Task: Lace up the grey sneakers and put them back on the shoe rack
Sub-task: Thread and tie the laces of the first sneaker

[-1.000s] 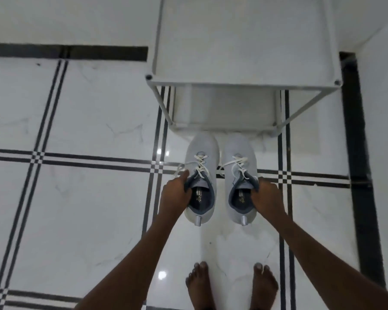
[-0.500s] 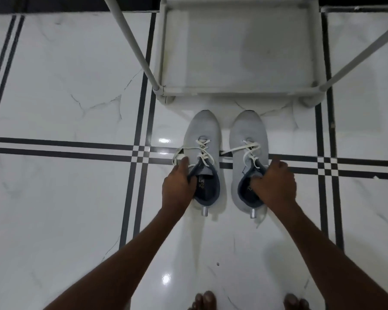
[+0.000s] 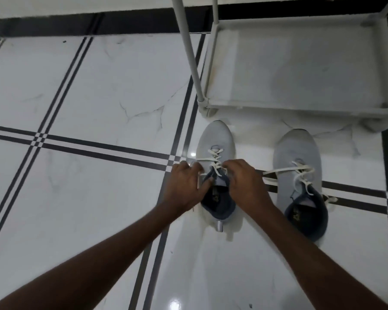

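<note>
Two grey sneakers on tiled floor (image 3: 87,97), side by side, apart, toes toward shoe rack (image 3: 300,63). Rack leg (image 3: 189,52) just beyond left sneaker (image 3: 215,139). Left hand (image 3: 186,186) and right hand (image 3: 246,182) on left sneaker's laces (image 3: 214,156), fingers curled; pinch itself hidden. Right sneaker (image 3: 297,151) untouched, laces loose.

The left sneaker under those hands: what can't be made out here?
- Left sneaker, head view: the upper lacing is covered by the left hand and right hand, so whether either pinches a lace is unclear.
- Insole logos of both sneakers: too small and dark to read.
- Rack: cut off by the top and right edges.
- Right sneaker: one lace end runs behind the right arm.
</note>
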{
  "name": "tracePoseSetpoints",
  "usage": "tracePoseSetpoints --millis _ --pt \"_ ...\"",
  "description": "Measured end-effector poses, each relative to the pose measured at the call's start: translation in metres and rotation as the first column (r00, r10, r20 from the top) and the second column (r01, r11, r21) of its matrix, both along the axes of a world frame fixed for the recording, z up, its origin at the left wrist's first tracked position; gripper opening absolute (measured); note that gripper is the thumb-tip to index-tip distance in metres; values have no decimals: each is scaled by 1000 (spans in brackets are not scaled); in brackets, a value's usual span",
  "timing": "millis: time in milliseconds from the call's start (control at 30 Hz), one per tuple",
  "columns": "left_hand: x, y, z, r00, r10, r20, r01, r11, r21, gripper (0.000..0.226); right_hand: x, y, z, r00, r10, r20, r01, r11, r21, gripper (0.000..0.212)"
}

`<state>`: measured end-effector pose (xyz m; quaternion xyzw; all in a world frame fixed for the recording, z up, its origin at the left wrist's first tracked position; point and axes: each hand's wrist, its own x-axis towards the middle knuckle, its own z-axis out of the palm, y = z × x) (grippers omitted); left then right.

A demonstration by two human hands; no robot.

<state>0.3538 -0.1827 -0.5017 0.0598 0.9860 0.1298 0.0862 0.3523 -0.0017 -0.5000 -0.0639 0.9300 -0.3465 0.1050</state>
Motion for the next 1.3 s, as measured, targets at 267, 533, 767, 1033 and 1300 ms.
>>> tracePoseSetpoints --millis 267,533,767,1033,1300 --pt "-80 -10 72 865 -161 474 106 984 141 18 -20 8 10 975 180 -127 -144 957 254 12" --pt "-85 -1 100 721 12 692 32 998 -50 17 -25 1 21 964 258 -55 -247 956 156 21" --pt "-61 -15 85 683 128 719 59 972 -229 17 -28 17 11 976 209 -64 -174 918 356 14" --pt "-66 -27 105 818 -18 575 102 988 -114 8 -19 -10 17 961 273 53 -273 892 360 19" --pt "-67 -51 99 735 137 665 0 979 -203 22 -29 8 47 877 -106 469 -133 884 448 45"
